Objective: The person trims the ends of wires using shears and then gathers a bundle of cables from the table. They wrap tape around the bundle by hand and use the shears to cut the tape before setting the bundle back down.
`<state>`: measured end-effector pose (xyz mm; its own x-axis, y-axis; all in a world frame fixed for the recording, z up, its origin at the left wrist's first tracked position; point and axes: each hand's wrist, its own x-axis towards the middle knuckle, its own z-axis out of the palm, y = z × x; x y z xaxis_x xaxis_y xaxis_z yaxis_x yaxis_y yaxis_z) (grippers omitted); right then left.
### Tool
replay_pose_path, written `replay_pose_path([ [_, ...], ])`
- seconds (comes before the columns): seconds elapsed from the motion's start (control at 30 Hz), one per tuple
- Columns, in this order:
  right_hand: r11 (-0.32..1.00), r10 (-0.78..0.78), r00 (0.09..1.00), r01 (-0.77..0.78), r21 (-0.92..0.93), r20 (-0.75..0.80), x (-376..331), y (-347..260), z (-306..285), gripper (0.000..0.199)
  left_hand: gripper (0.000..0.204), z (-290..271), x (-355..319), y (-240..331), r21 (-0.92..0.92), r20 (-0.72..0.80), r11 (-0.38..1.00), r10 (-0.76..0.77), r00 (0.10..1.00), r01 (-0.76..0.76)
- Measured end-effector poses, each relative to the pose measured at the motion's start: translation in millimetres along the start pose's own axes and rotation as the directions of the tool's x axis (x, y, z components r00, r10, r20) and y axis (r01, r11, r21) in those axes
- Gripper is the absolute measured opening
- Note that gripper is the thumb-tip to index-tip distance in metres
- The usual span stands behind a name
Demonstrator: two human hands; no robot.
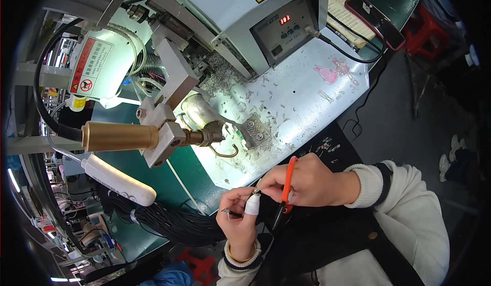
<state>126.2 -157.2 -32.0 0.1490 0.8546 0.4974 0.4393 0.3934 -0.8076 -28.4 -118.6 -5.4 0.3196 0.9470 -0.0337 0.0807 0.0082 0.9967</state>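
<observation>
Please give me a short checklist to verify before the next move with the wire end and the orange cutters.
1. Left hand pinches the wire end: ok.
2. White finger cot covers the left fingertip: ok.
3. Right hand holds the orange-handled cutters: ok.
4. Cutter blades open or closed: cannot tell.
5. Black wire bundle lies beside the hands, within reach: ok.
6. White plate free of metal scraps: not ok.

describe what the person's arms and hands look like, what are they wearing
Both hands are bare. The left hand has a white cover on one fingertip and a thin gold bangle at the wrist. The right hand comes out of a cream knit sleeve with a ribbed cuff, under a dark vest.
</observation>
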Motion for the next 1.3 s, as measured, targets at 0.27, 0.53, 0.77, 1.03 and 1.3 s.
replay_pose_path([
  [0.27, 0.933, 0.329, 0.930, -0.347, 0.097, 0.164, -2.0, -9.7, -9.0, 0.022, 0.016, -9.6, 2.0, -6.2, -0.231, 0.067, 0.964, -0.121, 0.990, 0.133],
  [0.53, 0.840, 0.542, 0.774, -0.513, -0.176, 0.329, -8.3, -10.6, 3.4, 0.039, 0.013, 3.4, 4.8, 0.5, -0.145, 0.024, 0.988, -0.048, 0.999, 0.051],
  [0.77, 0.772, 0.526, 0.782, -0.604, 0.198, 0.336, -17.9, 3.7, 12.8, 0.030, 0.011, -7.1, 25.8, -1.2, -0.196, 0.110, 0.943, -0.252, 0.961, 0.270],
  [1.03, 0.631, 0.668, 0.734, -0.646, 0.430, 0.124, 40.4, 14.7, -3.7, 0.021, 0.007, -0.6, 86.8, -16.5, -0.369, 0.228, 0.821, -0.375, 0.899, 0.436],
  [1.3, 0.783, 0.572, 0.813, -0.582, 0.222, 0.114, 57.9, 40.5, 3.1, 0.020, 0.011, -8.0, 98.6, -21.7, -0.277, 0.259, 0.848, -0.387, 0.885, 0.452],
])
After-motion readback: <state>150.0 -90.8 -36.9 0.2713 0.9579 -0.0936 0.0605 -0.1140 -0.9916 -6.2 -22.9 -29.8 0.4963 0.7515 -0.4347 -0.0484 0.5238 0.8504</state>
